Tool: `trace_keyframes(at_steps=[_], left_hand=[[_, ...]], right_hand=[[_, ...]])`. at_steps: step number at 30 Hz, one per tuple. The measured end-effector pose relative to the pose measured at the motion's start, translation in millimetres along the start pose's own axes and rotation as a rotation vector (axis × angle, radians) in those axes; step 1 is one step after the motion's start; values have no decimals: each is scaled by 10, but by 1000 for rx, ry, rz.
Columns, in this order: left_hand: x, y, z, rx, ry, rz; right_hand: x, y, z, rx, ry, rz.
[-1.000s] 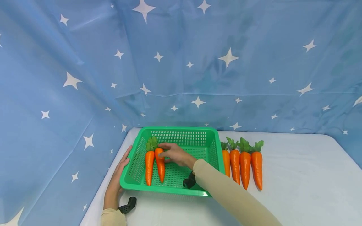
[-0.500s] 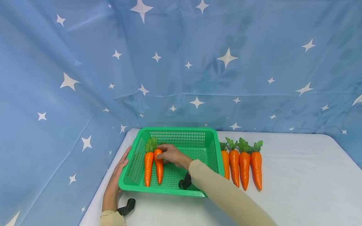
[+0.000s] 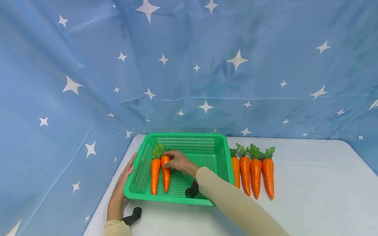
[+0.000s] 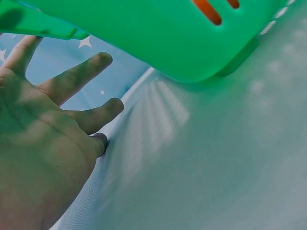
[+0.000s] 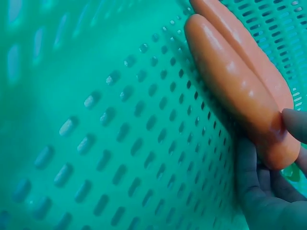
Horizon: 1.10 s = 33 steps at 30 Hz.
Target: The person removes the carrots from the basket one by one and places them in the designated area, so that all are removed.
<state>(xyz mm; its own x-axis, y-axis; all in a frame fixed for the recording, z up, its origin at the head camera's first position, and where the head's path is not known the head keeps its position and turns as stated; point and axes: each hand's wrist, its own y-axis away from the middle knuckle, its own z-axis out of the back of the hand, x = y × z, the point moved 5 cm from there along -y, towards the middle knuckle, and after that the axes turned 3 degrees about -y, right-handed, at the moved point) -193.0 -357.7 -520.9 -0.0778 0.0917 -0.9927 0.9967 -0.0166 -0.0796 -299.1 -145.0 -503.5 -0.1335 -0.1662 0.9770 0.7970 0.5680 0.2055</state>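
In the head view my right hand [image 3: 180, 162] reaches into a green plastic basket [image 3: 171, 198] and holds an orange carrot [image 3: 166, 178] near its leafy end. In the right wrist view the thumb lies on the held carrot [image 5: 228, 69], with curled fingers beside and beneath it. A second carrot [image 3: 155, 177] lies alongside, to the left, its green leaves toward the basket's back. My left hand [image 3: 120, 186] rests at the outside of the basket's left rim. The left wrist view shows its fingers [image 4: 76, 79] straight and spread.
Several carrots [image 3: 255, 173] lie in a row on the white table [image 3: 319, 183], right of the basket, leaves pointing away; the nearest is partly hidden by the basket. A blue star-patterned curtain [image 3: 189, 82] hangs behind and on the left.
The whole head view has shifted slightly left. The right hand has moved slightly with the carrot's tip a little lower and leftward; the left hand stays at the rim.
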Motion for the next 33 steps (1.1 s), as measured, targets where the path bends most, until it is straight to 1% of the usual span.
trace_keyframes(at_steps=[5, 8, 9, 12, 17, 19, 21, 23, 26, 28, 30, 33], left_hand=[[-14, -17, -10, 26, -12, -15], [-16, -7, -15, 25, -9, -17], [-11, 2, -10, 15, -3, -9], [-21, -14, -16, 12, -20, 0], [-60, -104, -43, 71, -78, -1], [-67, -116, -50, 90, -84, -4], [-68, -111, -49, 88, -85, -7], [-54, -87, -31, 67, -65, 1], [-57, -82, -28, 56, -69, -1], [-66, -84, -35, 70, -68, -2], [-87, -103, -58, 96, -89, -13], [-96, -109, -65, 103, -86, -27]], right_hand=[[17, 3, 14, 0, 3, 4], [26, 1, 25, 2, -14, -2], [27, -1, 29, 2, -20, -5], [23, -8, 47, 4, -40, -14], [30, -23, 98, -8, -66, -10], [43, -24, 113, -9, -75, -7], [63, -20, 126, -7, -84, -1], [84, -14, 137, -4, -104, -1], [108, -10, 153, -4, -123, 0], [117, -10, 161, -5, -133, -4], [127, -8, 171, -5, -140, -5], [141, -4, 189, 0, -162, -5]])
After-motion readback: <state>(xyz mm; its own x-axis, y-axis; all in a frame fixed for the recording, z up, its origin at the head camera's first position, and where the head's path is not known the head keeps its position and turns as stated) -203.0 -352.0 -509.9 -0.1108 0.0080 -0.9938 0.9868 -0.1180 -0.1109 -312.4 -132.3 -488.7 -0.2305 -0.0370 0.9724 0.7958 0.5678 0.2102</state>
